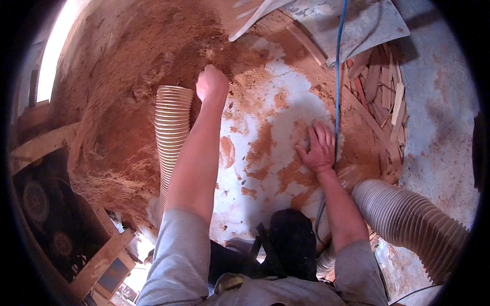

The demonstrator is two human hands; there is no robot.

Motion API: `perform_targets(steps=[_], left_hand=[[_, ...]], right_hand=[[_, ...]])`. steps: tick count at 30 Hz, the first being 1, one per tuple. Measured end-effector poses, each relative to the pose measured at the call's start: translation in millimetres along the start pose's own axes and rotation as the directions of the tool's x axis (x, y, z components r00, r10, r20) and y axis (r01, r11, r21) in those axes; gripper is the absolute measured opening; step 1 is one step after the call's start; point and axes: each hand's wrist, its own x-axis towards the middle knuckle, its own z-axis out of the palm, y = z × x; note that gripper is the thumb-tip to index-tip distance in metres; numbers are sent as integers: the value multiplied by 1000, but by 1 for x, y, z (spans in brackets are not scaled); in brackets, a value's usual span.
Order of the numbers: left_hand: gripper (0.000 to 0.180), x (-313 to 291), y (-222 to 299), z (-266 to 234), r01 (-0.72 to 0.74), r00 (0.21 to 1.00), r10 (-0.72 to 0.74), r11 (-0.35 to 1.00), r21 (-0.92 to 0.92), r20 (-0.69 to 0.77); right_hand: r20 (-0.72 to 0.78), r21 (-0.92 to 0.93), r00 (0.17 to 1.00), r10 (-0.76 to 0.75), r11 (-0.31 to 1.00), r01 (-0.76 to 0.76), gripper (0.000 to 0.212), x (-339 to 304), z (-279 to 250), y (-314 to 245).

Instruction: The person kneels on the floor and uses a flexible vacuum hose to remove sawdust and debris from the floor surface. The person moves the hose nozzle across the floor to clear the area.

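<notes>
My left hand is stretched far forward, its fingers curled into a fist at the edge of a big heap of reddish sawdust; I cannot tell whether it holds any. Just left of that forearm lies a ribbed beige hose. My right hand rests flat, fingers spread, on the pale floor dusted with sawdust. A blue cable runs down past its fingers.
A wide ribbed duct lies at the lower right. Several wood offcuts are piled at the upper right beside a grey sheet. Wooden boards and a dark machine stand at the lower left. My dark shoe is below.
</notes>
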Motion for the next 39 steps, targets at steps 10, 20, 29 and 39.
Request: perform_targets(steps=[10,20,29,39], left_hand=[[41,-77,-21,41,149,986,-134,471,-869,96],[99,-150,20,-42,-619,706,542,785,-25,-456],[115,-86,-134,-69,71,985,-37,979,194,-170],[107,-146,-162,-105,-49,977,-49,896,441,209]], right_hand=[[0,-3,1000,4,1000,-4,70,4,-8,-6],[-18,-41,1000,-1,999,0,69,0,-4,-3],[16,-81,1000,10,997,-9,70,4,-3,-9],[27,-17,1000,11,1000,-10,70,5,-10,-10]])
